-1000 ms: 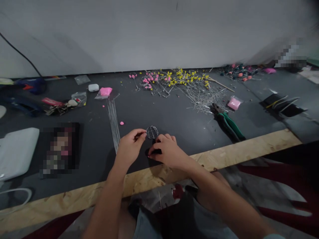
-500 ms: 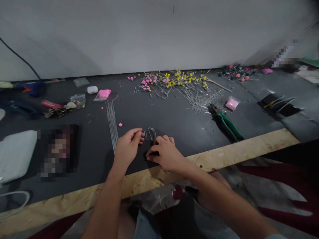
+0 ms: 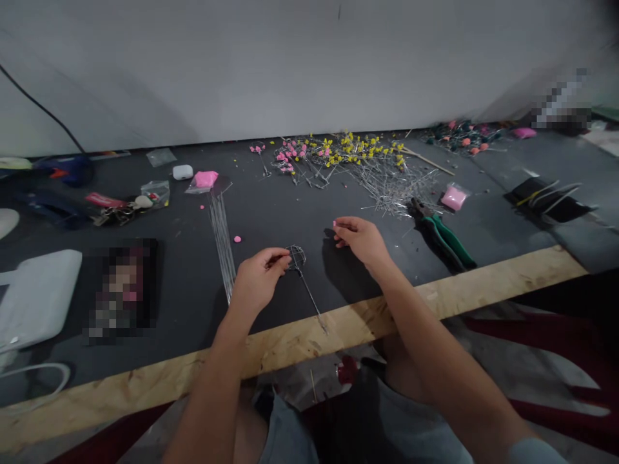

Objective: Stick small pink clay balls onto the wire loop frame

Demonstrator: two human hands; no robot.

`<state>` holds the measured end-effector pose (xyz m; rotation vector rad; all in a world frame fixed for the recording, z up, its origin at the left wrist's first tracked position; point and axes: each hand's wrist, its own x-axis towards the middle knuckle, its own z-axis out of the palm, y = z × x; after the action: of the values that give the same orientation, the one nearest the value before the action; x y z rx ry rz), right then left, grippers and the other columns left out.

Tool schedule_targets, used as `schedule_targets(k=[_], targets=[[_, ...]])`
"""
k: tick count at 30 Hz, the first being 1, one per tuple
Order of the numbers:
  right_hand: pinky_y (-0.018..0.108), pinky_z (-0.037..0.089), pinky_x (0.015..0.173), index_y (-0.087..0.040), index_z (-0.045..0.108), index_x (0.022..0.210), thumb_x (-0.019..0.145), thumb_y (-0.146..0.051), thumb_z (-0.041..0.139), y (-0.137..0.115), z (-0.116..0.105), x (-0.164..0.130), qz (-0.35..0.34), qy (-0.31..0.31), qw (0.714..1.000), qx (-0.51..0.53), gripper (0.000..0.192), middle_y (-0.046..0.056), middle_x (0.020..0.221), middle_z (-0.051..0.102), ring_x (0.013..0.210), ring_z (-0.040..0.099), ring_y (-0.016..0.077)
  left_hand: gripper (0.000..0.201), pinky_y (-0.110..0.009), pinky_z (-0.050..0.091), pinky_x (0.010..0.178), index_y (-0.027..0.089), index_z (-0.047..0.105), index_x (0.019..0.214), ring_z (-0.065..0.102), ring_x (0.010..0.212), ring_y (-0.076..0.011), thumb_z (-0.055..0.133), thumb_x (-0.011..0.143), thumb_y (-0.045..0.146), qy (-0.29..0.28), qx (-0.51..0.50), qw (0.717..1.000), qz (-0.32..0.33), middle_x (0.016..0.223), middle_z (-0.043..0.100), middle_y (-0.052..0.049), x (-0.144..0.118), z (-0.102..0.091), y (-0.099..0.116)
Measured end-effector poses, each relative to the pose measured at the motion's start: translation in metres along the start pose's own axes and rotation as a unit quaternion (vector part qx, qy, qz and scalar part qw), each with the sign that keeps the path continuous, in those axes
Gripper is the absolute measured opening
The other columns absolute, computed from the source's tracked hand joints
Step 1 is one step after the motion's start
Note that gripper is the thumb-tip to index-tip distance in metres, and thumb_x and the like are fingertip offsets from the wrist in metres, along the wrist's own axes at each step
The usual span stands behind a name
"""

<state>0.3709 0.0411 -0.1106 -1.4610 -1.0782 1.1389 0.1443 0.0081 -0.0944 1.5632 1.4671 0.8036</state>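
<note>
My left hand (image 3: 257, 278) pinches the edge of a small round wire frame (image 3: 298, 257). A crossed grid fills its loop, and a long twisted wire stem runs down toward the table's front edge. Apart from it, to the right, my right hand (image 3: 362, 240) is raised with its fingertips pressed together on a tiny bit of pink clay (image 3: 334, 223). A pink clay ball (image 3: 236, 239) lies on the dark table just beyond my left hand. Beside my left wrist is a bundle of straight wires (image 3: 221, 238), its near end hidden by the arm.
At the back lie a heap of wire stems with yellow and pink tips (image 3: 355, 149) and loose wires (image 3: 394, 190). Green-handled pliers (image 3: 442, 238) rest at right near a bag of pink clay (image 3: 454, 196). A wooden strip (image 3: 503, 274) edges the table; keys (image 3: 116, 209) lie left.
My right hand has moved up and right, away from the wire frame, and now pinches a pink bit. The frame's stem is now uncovered. My left hand stays at the loop.
</note>
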Motion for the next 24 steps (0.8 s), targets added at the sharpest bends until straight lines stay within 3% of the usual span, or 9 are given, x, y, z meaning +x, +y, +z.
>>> schedule_targets(k=[4, 16, 24], targets=[[0.022, 0.050, 0.052, -0.013, 0.059, 0.099, 0.069, -0.021, 0.063, 0.0004, -0.0038, 0.0018, 0.014, 0.026, 0.998, 0.053, 0.031, 0.002, 0.076, 0.061, 0.060, 0.057, 0.0091, 0.025, -0.030, 0.052, 0.071, 0.022, 0.066, 0.095, 0.064, 0.073, -0.0155, 0.059, 0.079, 0.039, 0.001, 0.003, 1.000, 0.024, 0.081, 0.070, -0.003, -0.0026, -0.0004, 0.0018], [0.018, 0.043, 0.042, -0.013, 0.061, 0.078, 0.067, -0.028, 0.068, -0.0056, -0.0054, 0.0049, 0.028, 0.055, 0.996, 0.060, 0.020, -0.001, 0.064, 0.058, 0.050, 0.052, 0.0067, 0.026, -0.030, 0.051, 0.070, 0.021, 0.066, 0.095, 0.065, 0.076, -0.0169, 0.058, 0.079, 0.041, 0.010, 0.009, 1.000, 0.014, 0.084, 0.070, -0.004, -0.0063, -0.0009, 0.0051], [0.017, 0.034, 0.038, -0.015, 0.060, 0.082, 0.074, -0.031, 0.059, -0.0082, -0.0054, 0.0053, 0.043, 0.063, 0.994, 0.080, 0.018, 0.000, 0.064, 0.058, 0.049, 0.050, 0.0069, 0.024, -0.031, 0.052, 0.073, 0.021, 0.066, 0.092, 0.064, 0.075, -0.0156, 0.060, 0.078, 0.039, 0.019, -0.012, 1.000, 0.020, 0.083, 0.069, -0.003, -0.0075, -0.0008, 0.0072]])
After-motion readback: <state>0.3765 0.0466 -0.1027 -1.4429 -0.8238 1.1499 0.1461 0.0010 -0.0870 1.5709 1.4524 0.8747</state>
